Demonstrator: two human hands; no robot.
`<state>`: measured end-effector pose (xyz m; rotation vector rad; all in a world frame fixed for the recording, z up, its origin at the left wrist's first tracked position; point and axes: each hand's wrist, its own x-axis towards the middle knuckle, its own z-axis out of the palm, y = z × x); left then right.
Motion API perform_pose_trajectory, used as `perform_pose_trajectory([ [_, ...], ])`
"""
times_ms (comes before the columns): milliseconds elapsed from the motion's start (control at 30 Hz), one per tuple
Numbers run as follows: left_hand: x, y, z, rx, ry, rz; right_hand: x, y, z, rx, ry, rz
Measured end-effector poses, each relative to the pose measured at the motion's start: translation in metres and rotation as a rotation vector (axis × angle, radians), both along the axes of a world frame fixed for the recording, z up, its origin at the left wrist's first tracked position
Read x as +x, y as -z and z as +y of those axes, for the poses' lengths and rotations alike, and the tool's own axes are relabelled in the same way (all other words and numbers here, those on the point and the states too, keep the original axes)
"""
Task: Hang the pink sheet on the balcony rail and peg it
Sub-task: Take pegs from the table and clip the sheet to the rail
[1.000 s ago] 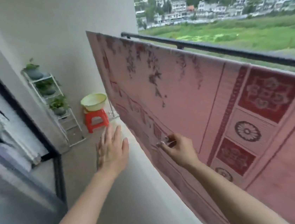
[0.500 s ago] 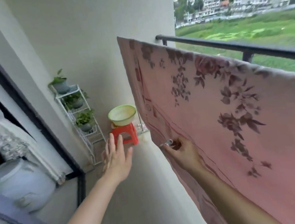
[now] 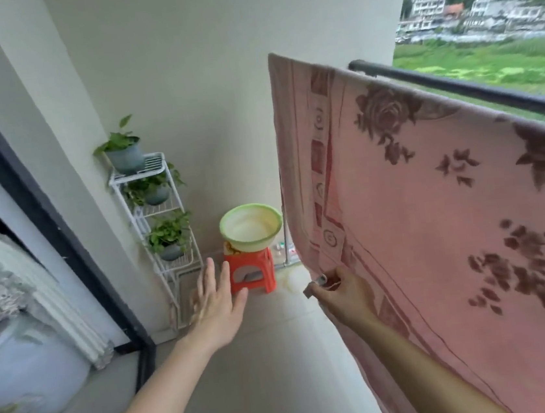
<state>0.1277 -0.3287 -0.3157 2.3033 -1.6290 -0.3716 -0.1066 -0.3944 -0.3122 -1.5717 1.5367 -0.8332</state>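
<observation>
The pink sheet (image 3: 436, 221), printed with dark roses and a patterned border, hangs over the black balcony rail (image 3: 461, 86) and fills the right side. Its left edge drops straight down near the wall. My right hand (image 3: 342, 295) is at the sheet's lower left border, fingers pinched on a small silvery peg (image 3: 319, 282) that touches the cloth. My left hand (image 3: 218, 306) hovers flat over the floor to the left, fingers spread, holding nothing. No peg shows on the rail.
A green-rimmed basin (image 3: 250, 225) sits on a red plastic stool (image 3: 253, 273) in the far corner. A white wire rack (image 3: 164, 225) with three potted plants stands by the wall. A dark door frame (image 3: 44, 215) and a large white jar (image 3: 22, 377) are on the left.
The view has swung left along the sheet to its left end. My right hand, still pinching the peg, now sits at the sheet's border corner. My left hand stays spread.
</observation>
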Motion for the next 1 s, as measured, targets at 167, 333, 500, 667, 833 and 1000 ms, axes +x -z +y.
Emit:
perform_pose_trajectory([
  [167, 0.076, 0.006, -0.124, 0.048, 0.108, 0.059, 0.06, -0.007, -0.108, -0.009, 0.105, 0.068],
  [333, 0.132, -0.01, -0.241, 0.0, 0.182, 0.049, 0.1, -0.023, -0.204, -0.063, 0.203, 0.083],
  [500, 0.166, 0.002, -0.349, 0.015, 0.231, 0.038, 0.138, -0.005, -0.304, -0.095, 0.246, 0.076],
  [667, 0.201, 0.026, -0.467, 0.05, 0.254, 0.019, 0.181, 0.028, -0.425, -0.118, 0.276, 0.004],
  [833, 0.233, 0.015, -0.596, 0.055, 0.319, 0.009, 0.216, 0.033, -0.544, -0.066, 0.32, -0.099],
  [1000, 0.239, -0.008, -0.714, -0.039, 0.326, 0.11, 0.236, 0.024, -0.629, -0.033, 0.318, -0.112],
])
